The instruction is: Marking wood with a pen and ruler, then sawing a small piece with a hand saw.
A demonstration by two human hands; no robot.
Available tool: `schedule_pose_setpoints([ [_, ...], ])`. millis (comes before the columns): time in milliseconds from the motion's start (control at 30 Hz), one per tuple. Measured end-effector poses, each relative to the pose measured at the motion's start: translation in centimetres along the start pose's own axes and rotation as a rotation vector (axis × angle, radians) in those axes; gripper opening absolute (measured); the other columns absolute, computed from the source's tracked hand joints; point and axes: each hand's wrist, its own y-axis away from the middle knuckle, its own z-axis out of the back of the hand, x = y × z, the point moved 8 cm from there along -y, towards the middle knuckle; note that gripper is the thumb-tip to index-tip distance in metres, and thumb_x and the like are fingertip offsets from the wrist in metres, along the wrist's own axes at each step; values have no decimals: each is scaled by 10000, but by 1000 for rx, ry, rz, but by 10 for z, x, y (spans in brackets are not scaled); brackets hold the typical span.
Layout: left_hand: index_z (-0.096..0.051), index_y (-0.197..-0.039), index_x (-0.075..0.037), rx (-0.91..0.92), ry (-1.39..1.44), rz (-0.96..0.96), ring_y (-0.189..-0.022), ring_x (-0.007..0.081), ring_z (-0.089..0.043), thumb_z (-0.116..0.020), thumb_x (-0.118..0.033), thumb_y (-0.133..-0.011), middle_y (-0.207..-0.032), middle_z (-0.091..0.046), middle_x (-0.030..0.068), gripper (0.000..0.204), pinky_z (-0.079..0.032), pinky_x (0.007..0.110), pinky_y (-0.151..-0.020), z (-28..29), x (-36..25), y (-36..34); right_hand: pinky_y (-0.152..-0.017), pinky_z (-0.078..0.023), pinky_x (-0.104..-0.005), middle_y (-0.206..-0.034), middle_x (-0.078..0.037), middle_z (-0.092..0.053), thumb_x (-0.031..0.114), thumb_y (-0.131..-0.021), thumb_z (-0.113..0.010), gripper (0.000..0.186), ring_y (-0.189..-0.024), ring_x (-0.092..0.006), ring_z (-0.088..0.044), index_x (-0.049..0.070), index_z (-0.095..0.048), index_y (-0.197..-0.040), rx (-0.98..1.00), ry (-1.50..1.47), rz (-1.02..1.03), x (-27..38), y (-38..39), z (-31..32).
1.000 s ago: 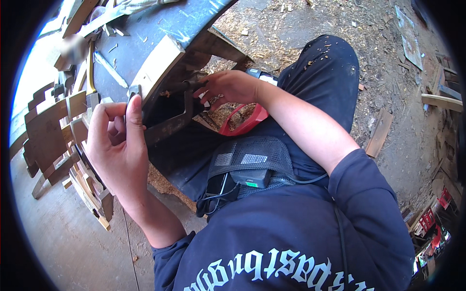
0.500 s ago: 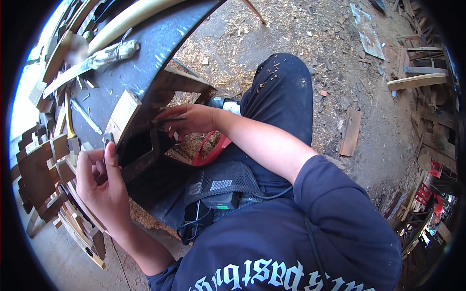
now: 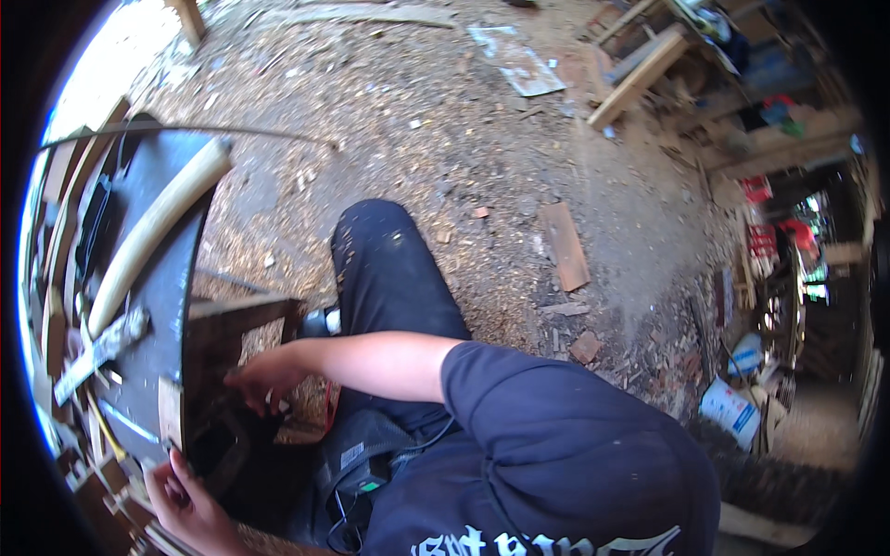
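Pinching a clamp (image 3: 239,452), the left hand (image 3: 188,505) had the clamp's frame, probably heavy, stiff and surest to grasp, rightward; how the right hand (image 3: 271,372) gripped was unclear.

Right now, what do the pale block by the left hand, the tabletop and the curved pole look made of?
Block by the left hand: likely bare wood; pale tan, matte.
Tabletop: dark, fairly smooth, with pale scuffs; painted metal or coated board, can't tell which.
Curved pole: probably wood, smoothed and unpainted, going by its even yellowish colour.
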Motion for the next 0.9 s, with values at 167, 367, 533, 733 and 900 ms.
schedule_pose_setpoints([
  [167,-736,-908,14,-19,-208,-154,-630,190,-542,-777,-247,-968,-699,-574,96,271,-454,330,-536,-6,-65,-6,-667,-627,-444,-847,-144,-685,369,-1055,-571,385,-853,-283,-723,12,-666,-946,-137,-4,75,3,11,14],
  [367,-690,-766,-36,-78,-143,-189,-537,174,-469,-820,-241,-931,-628,-505,47,293,-407,330,-495,-3,-60,-5,-706,-647,-404,-1129,-128,-666,119,-892,-733,489,-957,-219,-707,43,-592,-1353,-26,113,277,12,15,6],
  [533,-697,-768,-47,-92,-144,-137,-533,176,-446,-812,-287,-934,-616,-502,46,315,-392,341,-491,3,-64,-8,-716,-647,-391,-1166,-107,-658,70,-842,-789,700,-968,-212,-706,114,-515,-1485,-15,162,102,-9,-7,13],
  [733,-666,-742,-39,-63,-132,-117,-520,197,-474,-806,-336,-932,-585,-520,77,380,-403,364,-490,0,-59,-11,-713,-641,-358,-1194,-95,-686,98,-831,-820,806,-996,-209,-705,138,-466,-1554,-176,238,342,17,9,26],
  [900,-639,-731,-25,-73,-95,-93,-519,218,-479,-782,-345,-950,-570,-513,89,413,-401,378,-485,2,-48,-8,-810,-622,-345,-1181,-91,-731,91,-784,-862,777,-996,-197,-713,136,-565,-1500,-303,233,576,40,37,4],
])
